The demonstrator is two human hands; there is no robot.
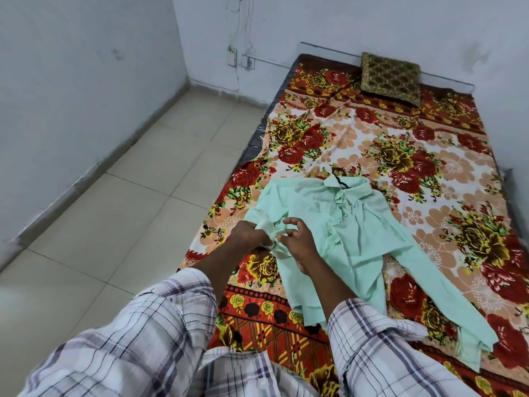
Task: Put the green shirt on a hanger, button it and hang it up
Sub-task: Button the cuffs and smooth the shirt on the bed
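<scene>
The pale green shirt (352, 224) lies spread on a floral bedsheet (429, 156), collar pointing away from me. A black hanger hook (339, 178) sticks out of the collar; the rest of the hanger is hidden inside the shirt. One sleeve trails toward the lower right. My left hand (247, 234) grips the cuff end of the other sleeve at the shirt's left side. My right hand (300, 243) pinches the same cuff from the right, its fingers curled, and the two hands touch over the fabric.
A brown and gold patterned cushion (390, 77) leans against the far wall at the head of the mattress. Beige floor tiles (137, 202) run along the bed's left side up to the grey walls. Wall sockets with cables (240, 57) sit near the corner.
</scene>
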